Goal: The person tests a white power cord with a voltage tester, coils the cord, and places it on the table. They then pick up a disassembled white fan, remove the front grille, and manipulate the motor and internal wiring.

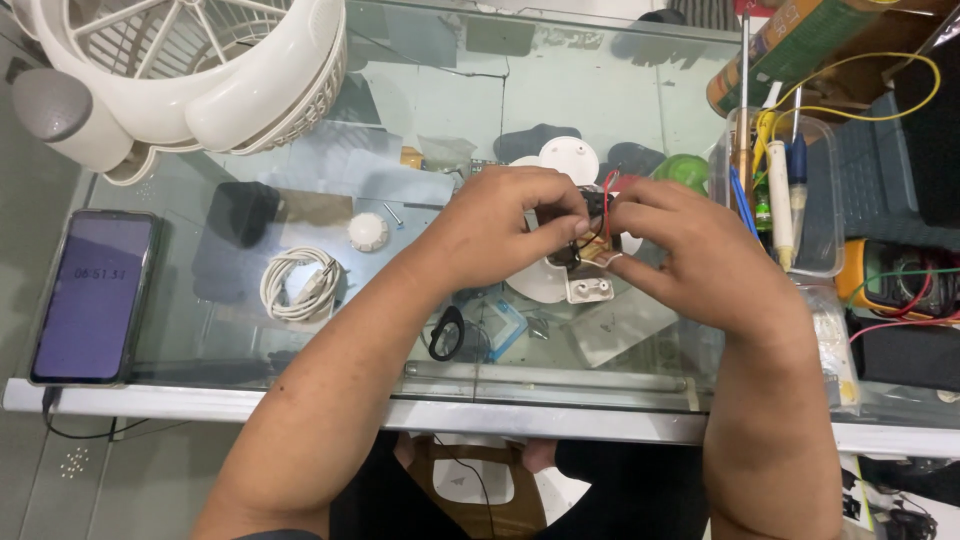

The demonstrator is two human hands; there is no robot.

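Pinching a small black part with red wires (pixel 597 208), left hand (pixel 505 222) and right hand (pixel 690 255) both grip it above the middle of the glass table (pixel 620 90). White plastic housing (pixel 570 285) lies under them. Coiled white cable (pixel 300 284) and phone (pixel 92 296) toward left edge, white fan (pixel 190 70) at far-left corner, clear tool tub (pixel 790 190) at right edge.

Free room, as we find it: bare glass table (pixel 180 340) between phone (pixel 92 295) and coiled white cable (pixel 300 284). Obstacles we note: white fan (pixel 200 70) far left; clear tool tub (pixel 785 190) and wire clutter crowding the right.
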